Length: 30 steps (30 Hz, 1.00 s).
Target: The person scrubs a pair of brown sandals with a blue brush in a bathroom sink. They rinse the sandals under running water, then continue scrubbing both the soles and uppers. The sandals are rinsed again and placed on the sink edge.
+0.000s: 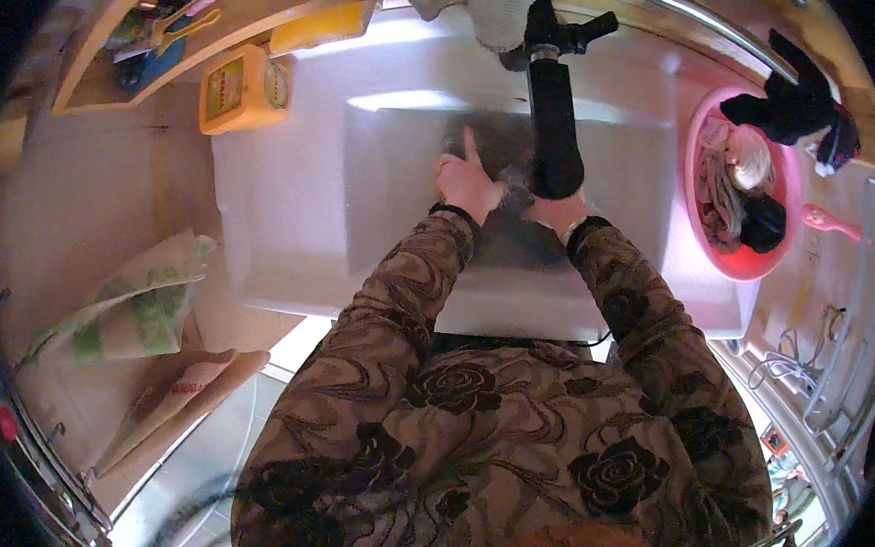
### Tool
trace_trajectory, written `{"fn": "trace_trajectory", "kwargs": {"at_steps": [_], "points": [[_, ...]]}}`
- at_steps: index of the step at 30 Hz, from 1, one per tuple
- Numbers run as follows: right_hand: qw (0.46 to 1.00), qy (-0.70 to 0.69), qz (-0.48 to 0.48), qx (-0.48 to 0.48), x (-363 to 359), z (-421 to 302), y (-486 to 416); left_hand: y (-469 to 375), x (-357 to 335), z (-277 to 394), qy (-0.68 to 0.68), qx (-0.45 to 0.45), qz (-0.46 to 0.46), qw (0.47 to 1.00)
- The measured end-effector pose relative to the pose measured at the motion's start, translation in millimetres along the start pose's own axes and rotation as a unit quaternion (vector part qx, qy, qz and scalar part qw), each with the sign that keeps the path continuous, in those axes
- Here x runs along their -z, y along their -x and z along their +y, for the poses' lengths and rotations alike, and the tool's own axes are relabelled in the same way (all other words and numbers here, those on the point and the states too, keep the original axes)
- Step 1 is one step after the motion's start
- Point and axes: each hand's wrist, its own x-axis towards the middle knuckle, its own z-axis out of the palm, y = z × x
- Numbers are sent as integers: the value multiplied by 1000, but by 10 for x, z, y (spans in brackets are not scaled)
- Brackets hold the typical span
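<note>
My left hand point(469, 179) is over the white sink basin point(386, 248), its index finger pointing away from me and its other fingers curled. The black tap point(557, 130) reaches down between me and my right hand point(561, 212), covering part of that hand. Under and between both hands lies a blurred dark patch point(526, 241); whether it is wet cloth or shadow I cannot tell. What either hand grips is not visible.
On the right rim stands a pink basin point(765, 267) with cloths inside, near black fabric point(786, 107) and a pink brush point(831, 221). An orange jug point(227, 88) and an open wooden shelf point(188, 55) are at left. Paper bags point(174, 400) sit lower left.
</note>
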Motion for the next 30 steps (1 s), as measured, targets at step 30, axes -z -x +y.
{"fn": "trace_trajectory", "kwargs": {"at_steps": [30], "points": [[455,-885,-71,-67,880,-316,757,295,315,-459,802,-166,-166,549]]}}
